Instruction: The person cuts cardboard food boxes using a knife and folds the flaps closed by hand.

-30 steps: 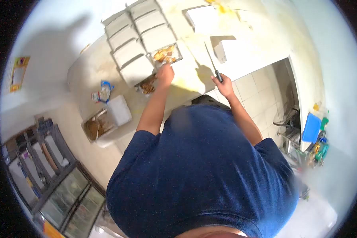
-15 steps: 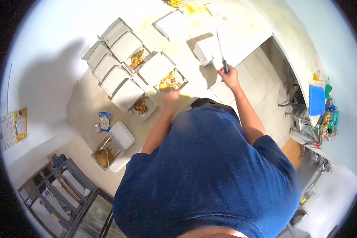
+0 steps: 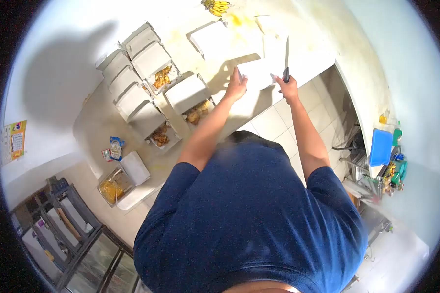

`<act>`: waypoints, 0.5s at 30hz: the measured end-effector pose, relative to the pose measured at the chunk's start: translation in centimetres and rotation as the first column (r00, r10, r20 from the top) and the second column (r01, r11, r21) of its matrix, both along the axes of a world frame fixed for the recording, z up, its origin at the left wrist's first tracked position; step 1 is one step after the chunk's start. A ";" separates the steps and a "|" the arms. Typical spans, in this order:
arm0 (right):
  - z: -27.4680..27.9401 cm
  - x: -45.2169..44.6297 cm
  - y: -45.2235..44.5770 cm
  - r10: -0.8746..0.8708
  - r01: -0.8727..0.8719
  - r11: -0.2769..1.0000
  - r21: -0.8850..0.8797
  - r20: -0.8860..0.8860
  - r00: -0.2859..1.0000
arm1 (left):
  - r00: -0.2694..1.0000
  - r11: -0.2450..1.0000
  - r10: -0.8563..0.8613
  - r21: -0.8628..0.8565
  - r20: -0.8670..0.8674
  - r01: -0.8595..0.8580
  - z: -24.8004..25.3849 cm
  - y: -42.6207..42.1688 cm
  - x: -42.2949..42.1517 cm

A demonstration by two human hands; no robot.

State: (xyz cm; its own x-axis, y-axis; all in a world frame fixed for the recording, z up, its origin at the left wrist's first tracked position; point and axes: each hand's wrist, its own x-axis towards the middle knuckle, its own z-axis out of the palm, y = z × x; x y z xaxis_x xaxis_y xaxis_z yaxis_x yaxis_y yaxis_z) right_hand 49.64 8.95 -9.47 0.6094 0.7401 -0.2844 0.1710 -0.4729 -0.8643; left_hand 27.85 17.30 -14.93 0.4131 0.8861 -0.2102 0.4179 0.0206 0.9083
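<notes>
My right hand (image 3: 288,89) is closed around the black handle of a knife (image 3: 287,53), whose long blade points away from me. Its thumb side is close to the right edge of a white takeaway box (image 3: 257,72); whether it touches is unclear. At the box's left side, my left hand (image 3: 236,89) grips the edge between thumb and fingers. Left of that hand, an open takeaway box (image 3: 186,95) holds browned pieces of food (image 3: 196,113), partly hidden by my forearm. More browned food lies in two other open boxes (image 3: 157,59) (image 3: 146,119).
Another white box (image 3: 211,40) lies farther back, near some bananas (image 3: 217,7). At the left end of the counter are a metal tray of yellowish food (image 3: 113,189), a white lid (image 3: 135,167) and a blue-and-white packet (image 3: 116,148). The counter's edge drops to a tiled floor (image 3: 271,119).
My left hand has moved from the food-filled box rightward and away from me to the white box. My right hand still holds the knife, now beside that box. The camera view has shifted slightly.
</notes>
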 end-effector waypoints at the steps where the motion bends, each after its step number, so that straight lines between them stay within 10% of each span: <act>1: 0.1 0.0 0.1 0.030 -0.029 0.999 0.020 -0.012 0.999 | 0.999 1.000 0.017 0.014 0.031 -0.018 -0.6 -0.2 0.9; 6: 1.8 -2.1 0.3 -0.014 0.018 0.999 0.043 -0.094 0.995 | 0.998 0.998 0.058 -0.040 0.003 -0.058 1.4 -2.2 1.9; 12: 4.4 -4.5 -1.1 0.006 0.031 0.980 0.195 -0.189 0.982 | 0.905 0.983 0.181 -0.082 0.385 -0.162 4.6 -3.2 -0.9; 15: 5.4 -6.7 -2.8 0.081 0.028 0.953 0.301 -0.343 0.936 | 0.839 0.874 0.381 -0.446 0.389 -0.190 8.1 -4.3 -6.2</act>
State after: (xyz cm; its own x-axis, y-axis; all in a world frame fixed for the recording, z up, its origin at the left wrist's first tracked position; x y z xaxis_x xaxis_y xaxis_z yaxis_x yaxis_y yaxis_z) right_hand 42.97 6.18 -4.03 0.4913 0.8374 -0.2395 -0.1563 -0.1857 -0.9701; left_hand 21.62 13.05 -6.82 0.2849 0.8691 -0.4043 -0.1163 0.4500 0.8854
